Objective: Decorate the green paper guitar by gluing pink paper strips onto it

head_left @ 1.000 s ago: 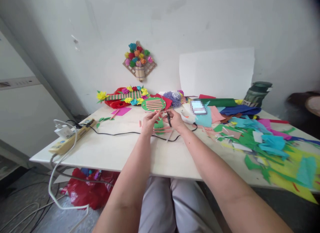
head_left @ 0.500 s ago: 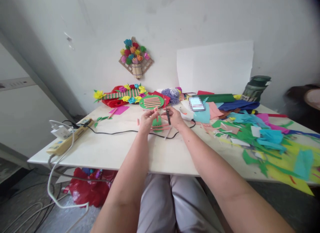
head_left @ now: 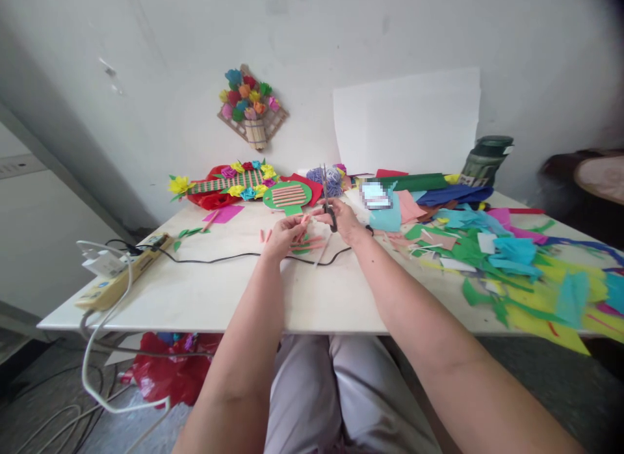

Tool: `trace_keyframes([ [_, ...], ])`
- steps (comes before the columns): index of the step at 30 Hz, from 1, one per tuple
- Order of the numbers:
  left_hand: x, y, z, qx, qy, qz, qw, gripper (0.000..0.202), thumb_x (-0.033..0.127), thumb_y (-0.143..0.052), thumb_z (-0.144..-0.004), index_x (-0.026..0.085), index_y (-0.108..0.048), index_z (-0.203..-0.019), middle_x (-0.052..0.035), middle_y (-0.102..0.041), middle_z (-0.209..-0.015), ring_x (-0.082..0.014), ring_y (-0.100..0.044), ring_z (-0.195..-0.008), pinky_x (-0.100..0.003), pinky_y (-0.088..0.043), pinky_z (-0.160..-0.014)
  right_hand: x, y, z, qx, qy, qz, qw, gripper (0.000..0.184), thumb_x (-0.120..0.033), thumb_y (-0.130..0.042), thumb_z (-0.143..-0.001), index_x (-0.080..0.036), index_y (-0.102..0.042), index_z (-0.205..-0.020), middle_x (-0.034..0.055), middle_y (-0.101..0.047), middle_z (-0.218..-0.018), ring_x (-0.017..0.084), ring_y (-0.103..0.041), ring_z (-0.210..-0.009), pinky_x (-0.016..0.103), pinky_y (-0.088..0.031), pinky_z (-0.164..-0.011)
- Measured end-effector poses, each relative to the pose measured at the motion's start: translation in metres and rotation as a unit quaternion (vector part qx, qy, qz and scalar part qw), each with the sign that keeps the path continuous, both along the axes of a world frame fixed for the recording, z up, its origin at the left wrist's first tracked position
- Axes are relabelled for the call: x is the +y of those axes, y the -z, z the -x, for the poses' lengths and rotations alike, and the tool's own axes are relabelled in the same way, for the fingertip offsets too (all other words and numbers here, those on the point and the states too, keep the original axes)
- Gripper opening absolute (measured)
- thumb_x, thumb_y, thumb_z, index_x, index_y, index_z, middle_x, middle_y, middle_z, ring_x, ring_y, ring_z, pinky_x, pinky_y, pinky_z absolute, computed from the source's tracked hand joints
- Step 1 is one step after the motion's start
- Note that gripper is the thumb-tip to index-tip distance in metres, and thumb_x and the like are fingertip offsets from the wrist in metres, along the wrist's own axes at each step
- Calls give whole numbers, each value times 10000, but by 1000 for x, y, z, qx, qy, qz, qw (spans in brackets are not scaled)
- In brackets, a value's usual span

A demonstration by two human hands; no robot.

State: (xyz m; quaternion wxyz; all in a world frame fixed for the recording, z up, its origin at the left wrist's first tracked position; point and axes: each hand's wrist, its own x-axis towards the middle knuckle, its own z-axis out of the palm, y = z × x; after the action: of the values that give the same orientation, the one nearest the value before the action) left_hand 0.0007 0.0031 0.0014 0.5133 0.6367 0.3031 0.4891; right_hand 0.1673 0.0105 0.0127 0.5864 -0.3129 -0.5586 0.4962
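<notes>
My left hand (head_left: 281,236) is closed in a pinch on thin pink paper sticks (head_left: 307,244) that lie across a small green paper piece (head_left: 303,240) on the white table (head_left: 205,291). My right hand (head_left: 345,221) grips dark scissors (head_left: 327,203), blades pointing up, right beside the left hand's fingertips. A green paper disc with pink stripes (head_left: 287,196) lies just beyond both hands. A black cable (head_left: 229,255) runs under my wrists.
A power strip (head_left: 121,275) with a white charger sits at the table's left edge. A heap of coloured paper scraps (head_left: 517,265) covers the right side. Paper flower crafts (head_left: 229,183) and a white sheet (head_left: 407,121) stand against the wall; a dark green bottle (head_left: 485,161) is far right.
The scissors have tipped up so the blades point upward. My left hand has sunk closer to the table with the pink sticks. The view has shifted slightly right and down.
</notes>
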Motion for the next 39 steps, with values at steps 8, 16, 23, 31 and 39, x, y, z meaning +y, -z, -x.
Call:
trace_keyframes([
  [8, -2, 0, -1, 23, 13, 29, 999, 257, 381, -672, -662, 150, -562, -642, 40, -432, -436, -53, -356, -384, -197, -223, -388, 0, 2, 4, -13, 18, 5, 1000, 446, -316, -731, -522, -189, -522, -895, -45, -603, -628, 114, -578, -571, 247, -458, -574],
  [16, -3, -1, -2, 1, 28, 42, 999, 283, 384, -684, -654, 143, -542, -611, 23, -471, -503, -39, -355, -401, -192, -226, -388, -1, 0, 7, -19, 43, 15, 999, 408, -378, -704, -553, -204, -517, -872, -38, -595, -619, 137, -599, -602, 247, -464, -558],
  [23, -2, 0, -1, -25, 30, 53, 998, 271, 365, -695, -649, 137, -549, -661, 29, -469, -531, -36, -381, -420, -183, -256, -397, -7, -6, 9, -4, 63, 7, 998, 438, -376, -730, -507, -194, -524, -849, -46, -575, -601, 109, -550, -540, 237, -446, -526],
  [31, 4, 0, 1, -67, -3, 26, 997, 301, 378, -690, -649, 140, -547, -764, 4, -576, -610, -41, -441, -437, -181, -314, -415, -1, -3, -5, -107, 34, -26, 993, 467, -360, -734, -521, -186, -528, -901, -66, -523, -582, 97, -509, -530, 232, -420, -522],
  [39, 5, -1, 4, -101, -15, 8, 995, 302, 346, -693, -650, 142, -568, -834, 19, -564, -566, -40, -431, -416, -180, -305, -411, 7, 7, -20, -312, 12, -125, 942, 366, -368, -695, -577, -153, -614, -862, -24, -564, -648, 119, -512, -612, 233, -393, -570],
])
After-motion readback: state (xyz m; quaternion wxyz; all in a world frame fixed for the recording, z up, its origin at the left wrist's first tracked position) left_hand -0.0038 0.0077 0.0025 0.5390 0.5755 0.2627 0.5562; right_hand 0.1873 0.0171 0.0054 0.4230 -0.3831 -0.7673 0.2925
